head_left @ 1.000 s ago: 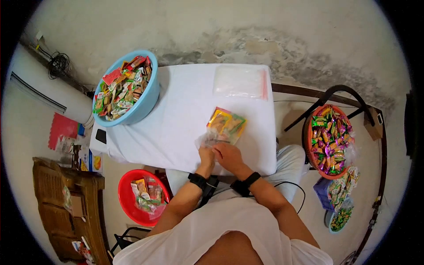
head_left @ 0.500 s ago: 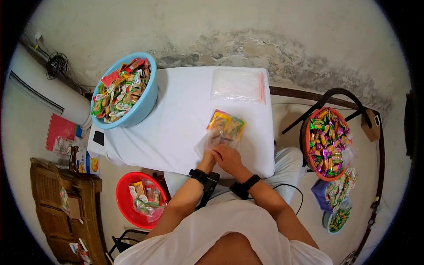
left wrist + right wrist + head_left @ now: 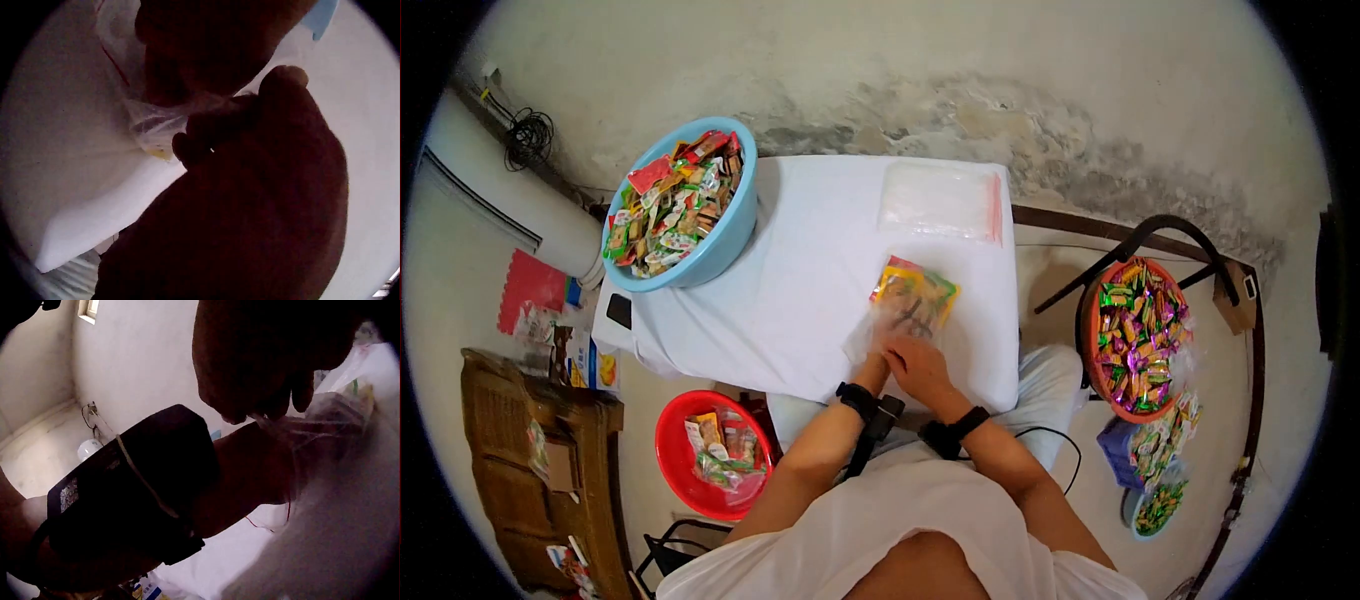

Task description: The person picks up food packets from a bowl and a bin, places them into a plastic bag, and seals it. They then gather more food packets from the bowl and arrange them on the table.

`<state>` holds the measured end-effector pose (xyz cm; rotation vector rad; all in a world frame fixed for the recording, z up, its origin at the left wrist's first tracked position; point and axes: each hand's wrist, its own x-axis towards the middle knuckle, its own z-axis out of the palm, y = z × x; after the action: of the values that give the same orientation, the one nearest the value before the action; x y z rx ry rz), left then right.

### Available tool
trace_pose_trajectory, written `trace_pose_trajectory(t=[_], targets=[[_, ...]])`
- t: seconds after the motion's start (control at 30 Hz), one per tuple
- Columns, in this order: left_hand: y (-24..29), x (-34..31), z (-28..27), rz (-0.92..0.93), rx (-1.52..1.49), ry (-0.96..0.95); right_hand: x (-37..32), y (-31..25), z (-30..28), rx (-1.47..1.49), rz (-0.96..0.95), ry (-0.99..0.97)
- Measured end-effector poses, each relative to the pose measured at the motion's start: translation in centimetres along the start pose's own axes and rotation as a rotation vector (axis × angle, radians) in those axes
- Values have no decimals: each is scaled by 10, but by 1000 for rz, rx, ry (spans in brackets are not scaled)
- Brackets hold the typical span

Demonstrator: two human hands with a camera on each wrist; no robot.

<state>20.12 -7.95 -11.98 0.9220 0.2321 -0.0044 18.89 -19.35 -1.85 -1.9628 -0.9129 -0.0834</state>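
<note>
In the head view, a clear plastic bag (image 3: pixel 857 342) with yellow-and-red snack packets (image 3: pixel 910 280) lies on the white-covered table in front of me. My left hand (image 3: pixel 312 447) reaches inside the bag, its wrist at the red-lined mouth and its fingers over the packets. I cannot tell whether those fingers grip a packet. Crossing over the left wrist, my right hand (image 3: pixel 918 368) pinches the bag's edge between thumb and fingers. The left wrist view shows this right hand (image 3: pixel 262 181) dark and close, with crumpled plastic at its fingertips.
A blue tub (image 3: pixel 745 215) heaped with packets stands at the table's left end, near a phone (image 3: pixel 617 311). Flat clear bags (image 3: pixel 940 203) lie at the far right. A red basin (image 3: pixel 668 478) sits lower left; an orange basket (image 3: pixel 1097 370) of wrapped snacks stands right.
My left hand has gone deeper into the bag, its fingers now over the packets. The right hand stays at the bag's edge. The head view has shifted slightly.
</note>
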Motion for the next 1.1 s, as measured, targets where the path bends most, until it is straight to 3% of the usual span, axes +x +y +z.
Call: trace_pose_trajectory(t=[0.13,0.37,0.4,0.47,0.5,0.6,0.63,0.7,0.77,0.9,1.07,1.1], targets=[[-44,8,-30,24,194,-11,-6,1,-4,-42,12,-34],[-139,72,-95,277,625,-29,1,2,-9,-24,15,-71],[-122,56,-89,289,627,-14,1,4,-10,-29,49,-59],[-99,10,-70,757,1747,4,-1,10,-10,13,53,-33],[-96,8,-63,292,1294,-89,0,12,-9,50,70,-1],[61,-76,16,-276,633,-30,1,7,-17,63,120,-20],[85,-86,9,-276,631,-24,0,9,-17,66,118,-26],[122,-100,-9,-222,675,-152,-1,12,-17,13,117,-5],[164,-105,-38,-107,606,-64,0,10,-19,22,132,-23],[268,-97,-98,176,723,351,0,5,-20,23,140,-35],[331,-68,-215,571,1163,904,3,4,-21,39,175,-41],[345,-64,-213,567,1164,896,4,4,-21,39,197,-57]])
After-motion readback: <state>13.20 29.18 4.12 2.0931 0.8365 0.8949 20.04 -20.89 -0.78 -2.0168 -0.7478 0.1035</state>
